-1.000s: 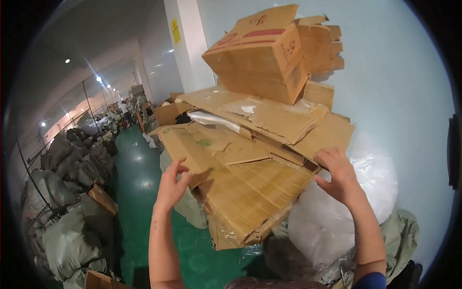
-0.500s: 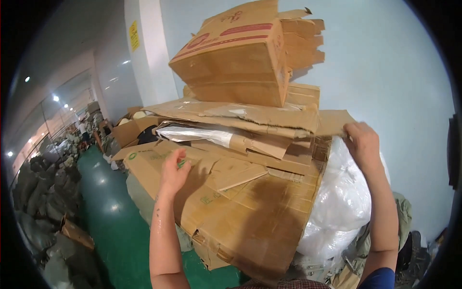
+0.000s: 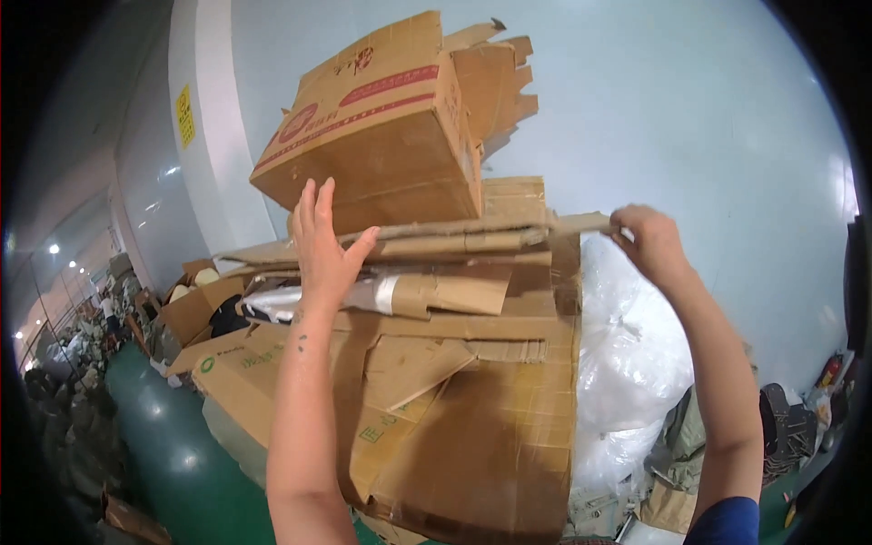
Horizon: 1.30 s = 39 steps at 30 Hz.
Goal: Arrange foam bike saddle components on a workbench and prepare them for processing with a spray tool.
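My right hand (image 3: 652, 243) pinches the right end of a flattened cardboard sheet (image 3: 509, 227) on top of the stack. My left hand (image 3: 327, 250) is raised with its fingers spread, in front of the stack's upper layers and just below the big box. I cannot tell whether it touches the cardboard. A brown cardboard box (image 3: 381, 173) with red print stands tilted above the sheets. Beneath them lie more folded pieces and a strip of silvery-white plastic film (image 3: 272, 300). Large flattened cardboard (image 3: 490, 436) with green marks spreads nearest me.
Bulging white plastic bags (image 3: 627, 345) stand right of the stack, against a pale blue wall (image 3: 681, 109). An open carton (image 3: 204, 313) sits at the back left. Dark sacks (image 3: 68, 454) line the far side of the green floor (image 3: 163, 427). A red extinguisher (image 3: 830, 371) is at far right.
My left hand has risen toward the box, its fingers spreading. My right hand keeps its pinch as the top sheet's edge appears lifted and seen more edge-on. The view has swung rightward.
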Each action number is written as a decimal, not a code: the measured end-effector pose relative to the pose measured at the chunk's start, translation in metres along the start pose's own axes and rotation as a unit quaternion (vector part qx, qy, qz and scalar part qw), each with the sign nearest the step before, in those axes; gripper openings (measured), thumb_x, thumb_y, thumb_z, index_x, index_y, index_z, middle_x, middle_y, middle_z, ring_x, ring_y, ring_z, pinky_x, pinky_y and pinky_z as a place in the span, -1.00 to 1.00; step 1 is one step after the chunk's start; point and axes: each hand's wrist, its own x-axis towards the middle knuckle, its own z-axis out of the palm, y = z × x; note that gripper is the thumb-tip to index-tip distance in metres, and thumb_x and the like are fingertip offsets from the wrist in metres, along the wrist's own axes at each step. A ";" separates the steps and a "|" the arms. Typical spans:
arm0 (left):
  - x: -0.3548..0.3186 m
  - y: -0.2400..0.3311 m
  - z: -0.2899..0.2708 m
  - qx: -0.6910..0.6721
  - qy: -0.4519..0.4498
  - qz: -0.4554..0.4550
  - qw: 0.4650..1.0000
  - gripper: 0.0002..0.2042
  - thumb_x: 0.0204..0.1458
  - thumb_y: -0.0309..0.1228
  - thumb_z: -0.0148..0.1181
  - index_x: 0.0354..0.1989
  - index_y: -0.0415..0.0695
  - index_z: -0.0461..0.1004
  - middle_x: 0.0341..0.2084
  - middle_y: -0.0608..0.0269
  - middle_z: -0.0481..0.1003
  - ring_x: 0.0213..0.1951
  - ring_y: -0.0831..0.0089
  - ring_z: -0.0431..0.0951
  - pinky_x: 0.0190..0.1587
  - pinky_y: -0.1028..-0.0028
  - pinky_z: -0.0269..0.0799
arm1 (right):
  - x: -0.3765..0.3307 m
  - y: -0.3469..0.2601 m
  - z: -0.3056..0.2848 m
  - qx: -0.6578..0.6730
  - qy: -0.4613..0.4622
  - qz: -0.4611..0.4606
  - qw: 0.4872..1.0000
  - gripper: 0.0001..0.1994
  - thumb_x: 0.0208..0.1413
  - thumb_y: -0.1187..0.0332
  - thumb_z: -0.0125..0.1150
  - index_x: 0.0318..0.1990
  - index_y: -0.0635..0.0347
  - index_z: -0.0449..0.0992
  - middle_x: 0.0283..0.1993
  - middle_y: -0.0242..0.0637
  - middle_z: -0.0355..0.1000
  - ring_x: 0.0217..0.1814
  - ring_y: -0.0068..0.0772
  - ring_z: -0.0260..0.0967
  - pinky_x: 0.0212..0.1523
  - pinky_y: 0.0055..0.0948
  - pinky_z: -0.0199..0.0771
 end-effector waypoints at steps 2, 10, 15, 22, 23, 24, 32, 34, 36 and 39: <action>0.014 -0.001 0.010 0.002 0.006 0.030 1.000 -0.20 -0.19 -0.21 0.33 0.26 -0.04 0.05 0.25 -0.08 0.00 0.24 -0.09 -0.01 0.22 0.05 -0.03 | -0.023 -0.005 -0.003 -0.005 -0.014 -0.052 0.999 -0.85 -0.21 0.45 0.26 -0.44 0.15 0.41 -0.49 -0.24 0.38 -0.40 -0.15 0.36 -0.40 -0.28 0.39; 0.066 -0.021 0.053 0.014 -0.136 -0.004 0.991 -0.28 -0.13 -0.12 0.27 0.25 0.01 0.13 0.31 0.02 -0.08 0.29 0.02 -0.03 0.25 0.10 -0.04 | -0.081 -0.051 -0.011 0.018 -0.161 -0.049 0.986 -0.71 -0.21 0.29 0.29 -0.32 0.16 0.40 -0.32 -0.22 0.35 -0.23 -0.15 0.32 -0.24 -0.25 0.38; 0.063 -0.042 0.050 -0.167 -0.156 -0.048 0.972 -0.44 0.04 -0.10 0.10 0.20 -0.06 0.21 0.31 0.04 -0.06 0.30 0.15 0.02 0.24 0.27 0.05 | -0.048 -0.111 0.005 0.114 -0.092 -0.067 0.987 -0.54 -0.05 0.10 0.21 -0.03 0.16 0.36 0.04 -0.12 0.26 0.02 -0.07 0.22 0.02 -0.28 0.30; 0.026 -0.074 -0.034 -0.276 -0.049 -0.214 0.936 -0.53 0.18 -0.15 -0.06 0.19 -0.15 0.21 0.13 0.08 0.27 0.17 0.32 0.24 0.19 0.40 0.11 | -0.005 -0.115 0.038 0.029 -0.157 -0.120 0.980 -0.63 0.02 0.11 0.12 -0.10 0.13 0.39 -0.19 -0.27 0.38 -0.14 -0.20 0.31 -0.14 -0.28 0.37; 0.019 -0.082 -0.045 -0.303 -0.017 -0.256 0.918 -0.53 0.18 -0.15 -0.06 0.18 -0.18 0.22 0.10 0.10 0.31 0.12 0.35 0.29 0.17 0.42 0.13 | -0.002 -0.115 0.041 0.033 -0.104 -0.130 0.985 -0.68 0.02 0.15 0.13 -0.14 0.14 0.39 -0.26 -0.27 0.38 -0.21 -0.19 0.33 -0.20 -0.30 0.39; 0.011 -0.090 -0.054 -0.296 -0.011 -0.263 0.918 -0.53 0.18 -0.15 -0.06 0.18 -0.18 0.22 0.10 0.10 0.31 0.12 0.35 0.29 0.17 0.42 0.13 | 0.001 -0.114 0.044 0.039 -0.105 -0.139 0.984 -0.68 0.02 0.15 0.13 -0.14 0.14 0.39 -0.26 -0.27 0.38 -0.21 -0.19 0.33 -0.20 -0.30 0.39; -0.044 -0.134 -0.052 -0.019 0.041 -0.204 0.978 -0.42 -0.17 -0.37 0.26 0.10 -0.22 0.25 0.00 0.00 0.35 0.08 0.13 0.31 0.15 0.30 0.17 | 0.063 -0.089 0.052 -0.044 0.005 -0.107 0.993 -0.82 0.07 0.26 0.10 -0.25 0.12 0.37 -0.46 -0.29 0.31 -0.39 -0.22 0.31 -0.42 -0.26 0.35; -0.038 -0.120 -0.047 -0.034 -0.017 -0.149 0.988 -0.39 -0.19 -0.40 0.27 0.12 -0.20 0.22 0.03 -0.01 0.32 0.10 0.09 0.28 0.15 0.27 0.18 | 0.070 -0.073 0.060 -0.057 0.009 -0.099 0.993 -0.83 0.09 0.26 0.09 -0.26 0.13 0.37 -0.47 -0.28 0.32 -0.39 -0.21 0.31 -0.42 -0.26 0.35; -0.029 -0.111 -0.045 -0.054 -0.072 -0.143 0.986 -0.36 -0.21 -0.38 0.29 0.13 -0.17 0.22 0.06 0.01 0.29 0.09 0.08 0.27 0.15 0.25 0.17 | 0.075 -0.063 0.063 -0.094 0.026 -0.090 0.991 -0.82 0.07 0.24 0.12 -0.35 0.13 0.36 -0.47 -0.28 0.35 -0.39 -0.22 0.34 -0.43 -0.28 0.37; -0.014 -0.098 -0.033 0.029 -0.135 -0.035 0.990 -0.24 -0.27 -0.30 0.38 0.19 -0.09 0.16 0.18 0.01 0.15 0.19 0.00 0.11 0.20 0.17 0.08 | 0.081 -0.056 0.059 -0.123 0.001 -0.067 0.990 -0.82 0.08 0.24 0.11 -0.39 0.14 0.35 -0.48 -0.29 0.35 -0.39 -0.23 0.34 -0.42 -0.28 0.38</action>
